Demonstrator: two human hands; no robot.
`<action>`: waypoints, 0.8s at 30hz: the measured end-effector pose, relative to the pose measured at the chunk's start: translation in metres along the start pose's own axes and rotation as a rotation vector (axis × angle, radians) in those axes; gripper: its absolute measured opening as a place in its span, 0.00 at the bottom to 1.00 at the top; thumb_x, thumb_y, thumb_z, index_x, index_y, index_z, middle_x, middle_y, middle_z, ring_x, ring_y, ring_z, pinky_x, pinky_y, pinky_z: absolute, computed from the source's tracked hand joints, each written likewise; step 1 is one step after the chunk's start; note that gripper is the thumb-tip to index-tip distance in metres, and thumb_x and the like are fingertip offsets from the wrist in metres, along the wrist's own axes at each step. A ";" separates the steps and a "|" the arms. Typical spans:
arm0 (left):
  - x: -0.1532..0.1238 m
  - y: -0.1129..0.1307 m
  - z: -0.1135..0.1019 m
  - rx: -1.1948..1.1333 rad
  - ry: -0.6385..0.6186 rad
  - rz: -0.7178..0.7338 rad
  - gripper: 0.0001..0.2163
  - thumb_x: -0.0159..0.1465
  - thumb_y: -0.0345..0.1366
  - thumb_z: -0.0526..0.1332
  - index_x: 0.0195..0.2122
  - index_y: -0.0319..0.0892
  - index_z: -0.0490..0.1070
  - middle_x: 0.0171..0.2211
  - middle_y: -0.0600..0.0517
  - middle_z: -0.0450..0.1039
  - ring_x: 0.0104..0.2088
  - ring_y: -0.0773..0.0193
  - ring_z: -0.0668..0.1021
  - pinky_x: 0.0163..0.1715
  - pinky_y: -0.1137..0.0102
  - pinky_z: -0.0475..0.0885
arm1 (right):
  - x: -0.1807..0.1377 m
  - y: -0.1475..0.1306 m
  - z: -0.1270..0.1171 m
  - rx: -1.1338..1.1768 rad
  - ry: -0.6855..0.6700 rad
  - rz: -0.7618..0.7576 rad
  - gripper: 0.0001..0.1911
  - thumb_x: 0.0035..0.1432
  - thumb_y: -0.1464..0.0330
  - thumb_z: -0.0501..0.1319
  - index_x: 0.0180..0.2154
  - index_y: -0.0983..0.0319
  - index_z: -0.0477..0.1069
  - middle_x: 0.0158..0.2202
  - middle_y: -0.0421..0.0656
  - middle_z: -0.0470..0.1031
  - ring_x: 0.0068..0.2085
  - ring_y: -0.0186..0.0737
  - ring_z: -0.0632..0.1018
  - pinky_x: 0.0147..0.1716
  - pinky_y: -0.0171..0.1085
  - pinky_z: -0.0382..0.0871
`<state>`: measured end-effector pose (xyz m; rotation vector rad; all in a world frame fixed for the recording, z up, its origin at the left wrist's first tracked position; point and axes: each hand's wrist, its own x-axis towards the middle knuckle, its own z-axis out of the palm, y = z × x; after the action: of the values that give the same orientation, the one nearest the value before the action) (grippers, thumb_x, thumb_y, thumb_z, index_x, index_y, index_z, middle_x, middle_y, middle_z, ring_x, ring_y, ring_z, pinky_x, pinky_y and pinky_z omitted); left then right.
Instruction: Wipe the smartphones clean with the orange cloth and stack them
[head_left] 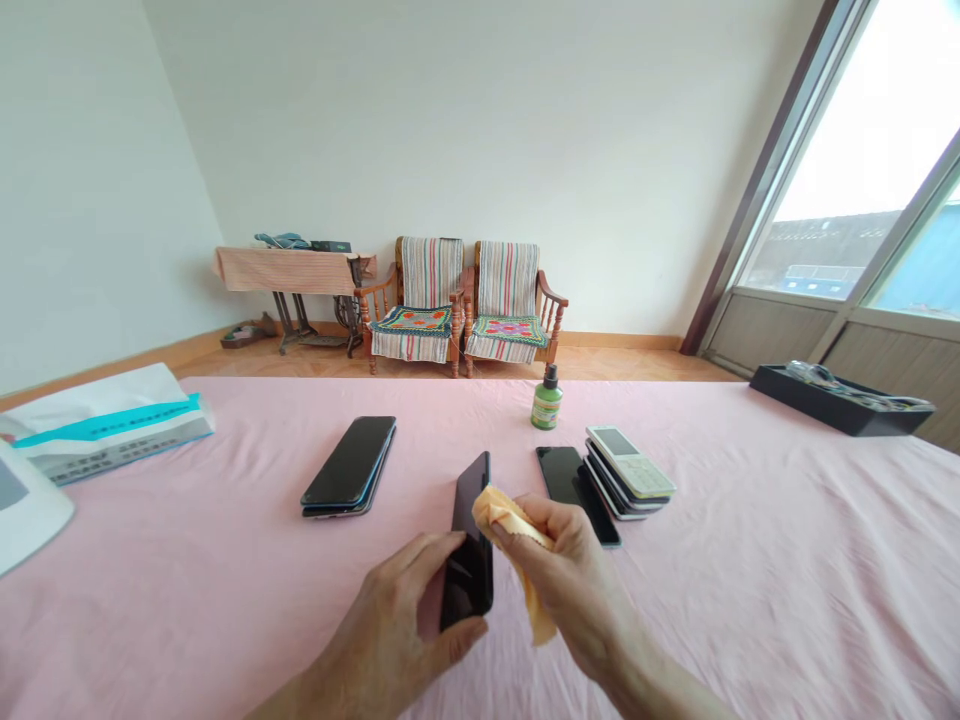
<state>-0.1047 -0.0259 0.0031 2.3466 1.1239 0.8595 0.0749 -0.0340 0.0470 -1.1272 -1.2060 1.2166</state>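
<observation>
1. While the fingers of my left hand [394, 610] are clamped on a dark phone [472, 560], my thumb sits by its near end and my fingertips along its left side
2. My right hand [577, 570] has its thumb and fingers pinched together on a yellow cloth [516, 520], whose folded top meets the phone's right edge while a loose tail hangs below
3. The phone I hold is tilted up over the pink sheet [247, 590], between a stack of phones [351, 462] to the left and a black phone [566, 480] lying flat to the right
4. Just beside that black phone is a second stack, topped by a pale keypad phone [630, 462]
5. Behind these, a green bottle [547, 405] stands upright
6. Far right sits a black box [840, 405] with things inside; far left lies a white and blue packet [112, 425]
</observation>
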 end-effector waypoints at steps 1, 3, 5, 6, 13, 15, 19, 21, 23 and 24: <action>-0.001 0.000 0.000 0.016 0.019 0.005 0.22 0.58 0.41 0.65 0.53 0.45 0.64 0.44 0.48 0.73 0.43 0.58 0.77 0.44 0.66 0.74 | 0.000 0.000 0.003 0.000 -0.013 -0.011 0.21 0.51 0.54 0.64 0.22 0.65 0.68 0.20 0.34 0.54 0.24 0.29 0.54 0.21 0.31 0.46; -0.003 0.002 0.001 0.052 0.077 0.023 0.18 0.57 0.37 0.65 0.49 0.43 0.67 0.38 0.50 0.75 0.37 0.59 0.78 0.39 0.68 0.74 | 0.001 0.002 0.009 0.000 -0.043 -0.015 0.21 0.52 0.54 0.64 0.23 0.66 0.69 0.21 0.35 0.57 0.25 0.29 0.56 0.23 0.31 0.48; -0.005 0.003 0.001 0.087 0.142 0.047 0.13 0.56 0.32 0.64 0.43 0.42 0.69 0.31 0.52 0.74 0.30 0.62 0.77 0.33 0.70 0.74 | 0.000 0.005 0.013 -0.006 -0.071 -0.013 0.21 0.53 0.54 0.63 0.24 0.66 0.70 0.21 0.36 0.58 0.26 0.30 0.58 0.24 0.31 0.51; -0.006 0.004 0.001 0.103 0.167 0.062 0.10 0.56 0.30 0.62 0.40 0.41 0.70 0.28 0.54 0.72 0.27 0.64 0.76 0.29 0.72 0.72 | 0.000 0.007 0.014 -0.014 -0.083 -0.016 0.20 0.53 0.54 0.62 0.24 0.66 0.71 0.22 0.36 0.59 0.26 0.30 0.59 0.24 0.31 0.51; -0.006 0.005 -0.003 0.214 0.264 0.159 0.06 0.60 0.26 0.55 0.28 0.40 0.68 0.20 0.55 0.64 0.19 0.69 0.70 0.20 0.76 0.65 | 0.001 0.024 0.007 -0.307 -0.006 -0.340 0.11 0.59 0.68 0.58 0.25 0.63 0.71 0.26 0.39 0.65 0.29 0.33 0.67 0.27 0.31 0.60; -0.005 0.004 -0.003 0.235 0.283 0.162 0.08 0.61 0.26 0.55 0.25 0.41 0.65 0.20 0.56 0.63 0.19 0.69 0.69 0.20 0.76 0.63 | -0.001 0.032 0.004 -0.379 -0.005 -0.478 0.08 0.59 0.73 0.57 0.31 0.61 0.73 0.29 0.40 0.67 0.30 0.34 0.70 0.29 0.31 0.63; -0.006 0.005 -0.003 0.252 0.283 0.187 0.09 0.61 0.26 0.56 0.24 0.42 0.62 0.19 0.57 0.61 0.18 0.70 0.67 0.19 0.75 0.60 | -0.007 0.047 0.002 -0.470 -0.155 -0.782 0.17 0.58 0.78 0.56 0.48 0.58 0.70 0.37 0.43 0.69 0.36 0.35 0.73 0.33 0.31 0.68; -0.007 0.006 -0.003 0.241 0.284 0.195 0.10 0.60 0.26 0.56 0.23 0.42 0.60 0.19 0.57 0.60 0.18 0.70 0.66 0.19 0.76 0.59 | -0.011 0.052 0.004 -0.524 -0.240 -0.879 0.21 0.57 0.78 0.57 0.52 0.58 0.67 0.38 0.45 0.69 0.37 0.37 0.74 0.34 0.32 0.69; -0.008 0.006 -0.002 0.234 0.299 0.193 0.10 0.61 0.26 0.56 0.23 0.42 0.60 0.19 0.58 0.60 0.18 0.71 0.66 0.19 0.76 0.59 | -0.013 0.053 0.007 -0.551 -0.250 -0.899 0.21 0.57 0.78 0.56 0.53 0.60 0.66 0.38 0.46 0.69 0.38 0.38 0.73 0.35 0.34 0.70; -0.008 0.005 -0.001 0.233 0.306 0.190 0.10 0.61 0.26 0.56 0.23 0.42 0.60 0.19 0.58 0.60 0.18 0.71 0.66 0.19 0.76 0.59 | -0.013 0.053 0.008 -0.554 -0.237 -0.887 0.21 0.58 0.78 0.55 0.52 0.61 0.66 0.38 0.47 0.69 0.39 0.39 0.73 0.36 0.34 0.71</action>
<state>-0.1065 -0.0353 0.0039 2.6078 1.1863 1.2509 0.0644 -0.0449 -0.0057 -0.6618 -2.0092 0.3345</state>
